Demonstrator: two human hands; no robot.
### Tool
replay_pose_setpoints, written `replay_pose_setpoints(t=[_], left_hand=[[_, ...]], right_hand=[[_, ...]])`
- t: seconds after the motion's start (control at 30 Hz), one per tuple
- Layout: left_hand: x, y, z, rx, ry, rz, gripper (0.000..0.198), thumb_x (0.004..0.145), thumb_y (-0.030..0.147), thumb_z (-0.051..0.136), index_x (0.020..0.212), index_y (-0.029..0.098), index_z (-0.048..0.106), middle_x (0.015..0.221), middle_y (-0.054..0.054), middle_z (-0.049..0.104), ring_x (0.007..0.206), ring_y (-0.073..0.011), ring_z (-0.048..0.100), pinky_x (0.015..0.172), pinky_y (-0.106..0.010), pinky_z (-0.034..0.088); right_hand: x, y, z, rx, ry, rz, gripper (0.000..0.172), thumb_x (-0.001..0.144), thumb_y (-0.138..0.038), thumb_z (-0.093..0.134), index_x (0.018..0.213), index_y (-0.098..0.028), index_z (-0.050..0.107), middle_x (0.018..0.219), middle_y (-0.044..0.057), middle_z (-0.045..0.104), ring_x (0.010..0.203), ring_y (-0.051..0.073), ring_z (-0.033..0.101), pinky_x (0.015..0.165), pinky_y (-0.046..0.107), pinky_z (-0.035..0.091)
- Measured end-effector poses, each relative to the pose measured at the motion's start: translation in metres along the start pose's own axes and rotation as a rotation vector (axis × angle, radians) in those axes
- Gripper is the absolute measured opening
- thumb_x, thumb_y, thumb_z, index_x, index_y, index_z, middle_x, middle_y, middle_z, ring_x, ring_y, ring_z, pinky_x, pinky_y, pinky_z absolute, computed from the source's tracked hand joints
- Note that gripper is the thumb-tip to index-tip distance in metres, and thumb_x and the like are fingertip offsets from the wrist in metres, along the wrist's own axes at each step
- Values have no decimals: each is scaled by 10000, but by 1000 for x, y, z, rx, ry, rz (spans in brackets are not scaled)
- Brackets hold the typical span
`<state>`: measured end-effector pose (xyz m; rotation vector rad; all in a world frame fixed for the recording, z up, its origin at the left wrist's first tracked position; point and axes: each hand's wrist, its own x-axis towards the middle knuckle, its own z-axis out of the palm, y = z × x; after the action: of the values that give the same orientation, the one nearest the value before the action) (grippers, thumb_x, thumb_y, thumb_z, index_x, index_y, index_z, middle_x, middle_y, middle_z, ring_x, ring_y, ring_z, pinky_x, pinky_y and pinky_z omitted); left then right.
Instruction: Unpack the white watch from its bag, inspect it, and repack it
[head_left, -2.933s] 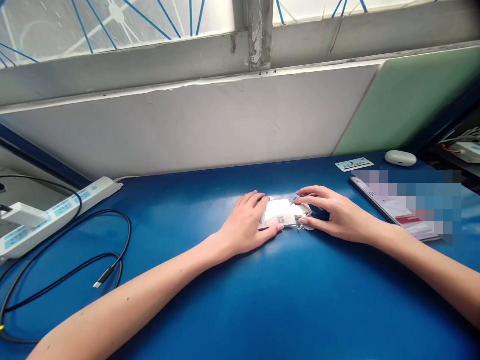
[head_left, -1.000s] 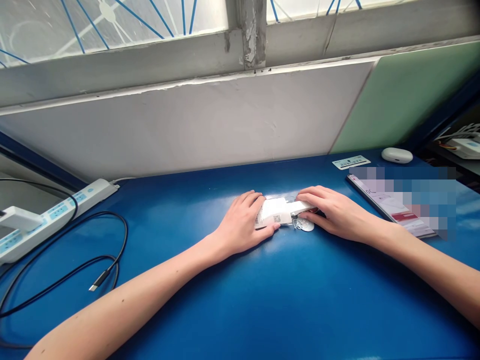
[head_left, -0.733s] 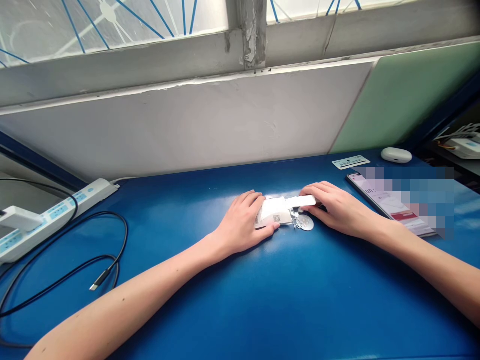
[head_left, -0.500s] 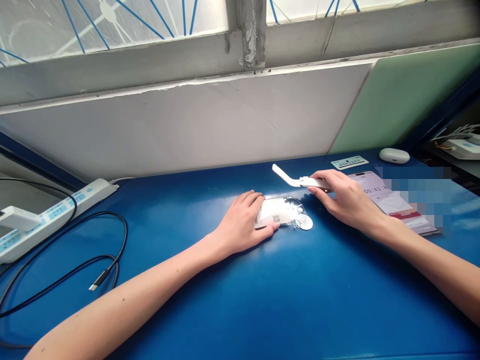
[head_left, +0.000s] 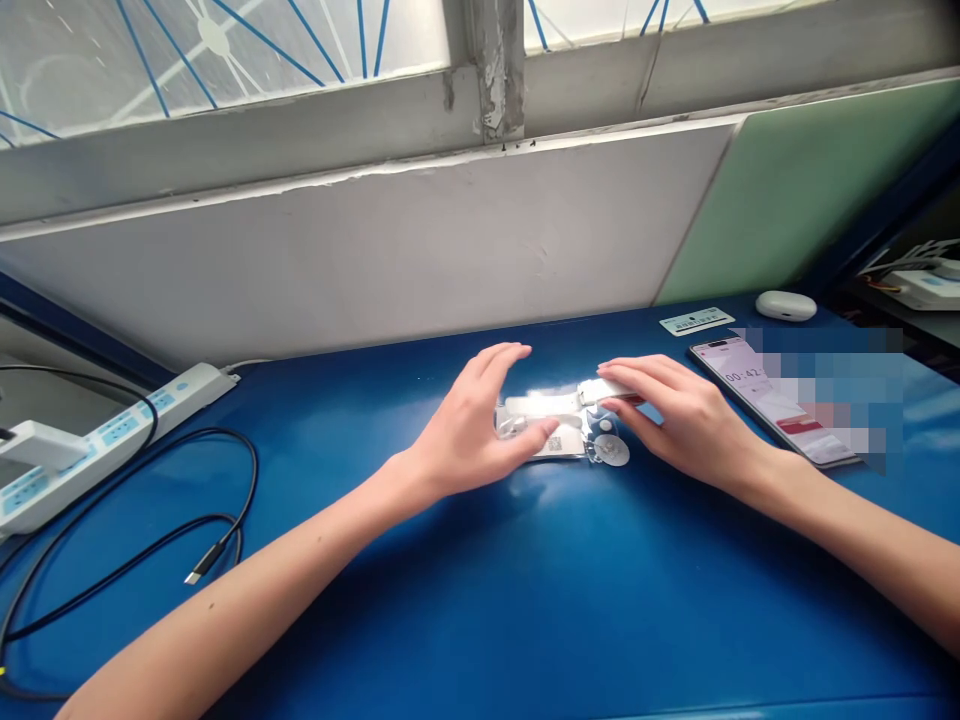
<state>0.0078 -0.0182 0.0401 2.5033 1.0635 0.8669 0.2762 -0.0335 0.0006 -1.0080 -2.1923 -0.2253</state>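
My right hand (head_left: 667,405) pinches one end of a white strap-like piece (head_left: 544,404), whose free part reaches left over a clear plastic packet (head_left: 561,441). The packet lies on the blue table and has a white label with a small printed square code. A round white tag (head_left: 611,450) is at its right end. My left hand (head_left: 480,420) is at the packet's left side, fingers raised and spread, thumb over the packet. Whether the thumb touches the packet or the strap-like piece I cannot tell.
To the right lie a phone (head_left: 772,400) showing a timer, a card (head_left: 697,321) and a white rounded case (head_left: 785,306). At the left are a white power strip (head_left: 120,430) and a black cable (head_left: 247,470). A wall (head_left: 375,260) runs behind the blue table (head_left: 480,620).
My left hand has lifted off the packet and opened. My right hand has moved slightly left and down, bringing the white strap-like piece over the packet.
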Motion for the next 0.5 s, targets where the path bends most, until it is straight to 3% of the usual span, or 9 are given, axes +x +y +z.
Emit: replay_pose_setpoints(t=[0.13, 0.2, 0.33, 0.5], left_hand=[[-6, 18, 5, 36, -40, 176, 501, 861, 397, 681, 1273, 133, 573, 1332, -168, 626, 1321, -325, 524, 1128, -489, 409], [-9, 22, 10, 60, -107, 192, 381, 884, 350, 659, 1199, 140, 612, 1213, -128, 698, 1254, -313, 578, 1109, -484, 416], [-11, 21, 13, 66, -229, 193, 203, 955, 231, 540, 1136, 191, 624, 1175, -71, 718, 1110, -240, 659, 1106, -481, 393], [-7, 22, 10, -71, -259, 216, 225, 1034, 188, 402, 1084, 190, 621, 1124, -46, 725, 1045, -178, 667, 1101, -390, 401]], right_hand=[[-1, -23, -3, 52, 21, -67, 348, 915, -162, 633, 1259, -149, 583, 1137, 160, 722, 1010, 277, 677, 882, 416, 564], [-1, -32, -5, 77, 46, -84, 321, 914, -152, 632, 1232, -142, 598, 1085, 155, 739, 974, 268, 693, 853, 401, 573], [2, -43, -10, 114, 108, -125, 233, 919, -164, 627, 1151, -163, 630, 951, 118, 772, 826, 244, 714, 743, 382, 579], [9, -47, -19, 328, 128, -30, 159, 861, -170, 715, 1006, -226, 680, 794, 30, 761, 655, 175, 663, 623, 318, 557]])
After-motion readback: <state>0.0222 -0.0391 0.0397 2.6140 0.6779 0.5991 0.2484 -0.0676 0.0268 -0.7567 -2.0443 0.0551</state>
